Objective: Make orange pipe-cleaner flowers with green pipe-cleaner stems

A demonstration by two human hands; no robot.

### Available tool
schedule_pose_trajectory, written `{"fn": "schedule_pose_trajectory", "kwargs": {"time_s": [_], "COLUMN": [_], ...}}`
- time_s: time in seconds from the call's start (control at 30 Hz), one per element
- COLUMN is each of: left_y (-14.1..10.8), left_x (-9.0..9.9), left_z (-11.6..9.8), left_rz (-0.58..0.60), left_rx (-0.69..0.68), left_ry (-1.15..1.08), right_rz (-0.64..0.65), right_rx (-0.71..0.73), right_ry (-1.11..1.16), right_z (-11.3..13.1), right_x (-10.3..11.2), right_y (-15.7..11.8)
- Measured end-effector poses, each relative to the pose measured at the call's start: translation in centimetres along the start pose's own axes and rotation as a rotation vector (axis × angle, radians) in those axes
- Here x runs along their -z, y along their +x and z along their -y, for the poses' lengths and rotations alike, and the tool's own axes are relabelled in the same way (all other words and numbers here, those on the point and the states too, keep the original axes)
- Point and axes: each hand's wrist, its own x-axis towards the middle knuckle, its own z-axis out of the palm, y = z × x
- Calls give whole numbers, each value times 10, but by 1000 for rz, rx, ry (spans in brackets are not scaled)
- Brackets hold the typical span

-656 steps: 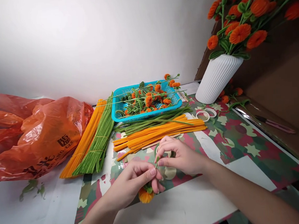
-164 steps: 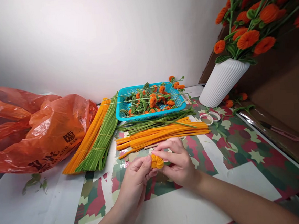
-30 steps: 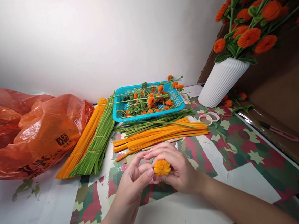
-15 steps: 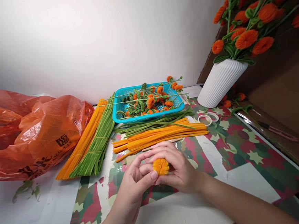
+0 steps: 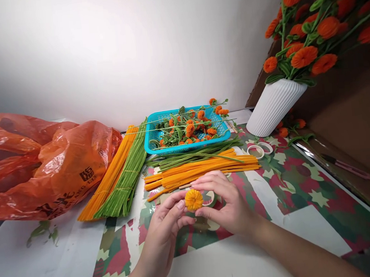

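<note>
A small yellow-orange pipe-cleaner flower head, round with ridged loops, is held up in front of me between both hands. My left hand pinches its left edge with thumb and forefinger, the lower fingers curled loosely behind. My right hand curves around from the other side, fingertips at the flower's top and thumb just below its edge. Through the gap in the right hand shows part of a pale tape roll on the table. Beyond the hands lie loose orange pipe cleaners.
A blue basket holds orange flowers with green stems. Left of it are bundled green pipe cleaners and an orange plastic bag. At right stand a white vase of flowers, tape rings and a pink-handled cutter.
The flower head has moved slightly up and left and now turns its ridged face toward me. The right thumb and fingers have spread apart somewhat. The whole view has shifted a little.
</note>
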Motion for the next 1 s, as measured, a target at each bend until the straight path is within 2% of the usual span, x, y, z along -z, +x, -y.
{"fn": "schedule_pose_trajectory", "kwargs": {"time_s": [0.23, 0.47, 0.67, 0.9, 1.0], "left_y": [-3, 2, 7, 10, 9], "left_x": [-8, -4, -3, -6, -7], "left_z": [1, 4, 8, 11, 10], "left_rz": [-56, -73, -66, -96, -49], "left_rx": [-113, -193, -243, -216, -178], "left_ry": [85, 106, 80, -48, -113], "right_rz": [-49, -125, -127, -126, -145], "right_rx": [23, 40, 39, 23, 18], "right_ry": [10, 70, 60, -1, -56], "right_z": [-1, -9, -11, -7, -6], "right_x": [-2, -11, -14, -15, -17], "right_y": [-2, -7, -9, -8, -8]}}
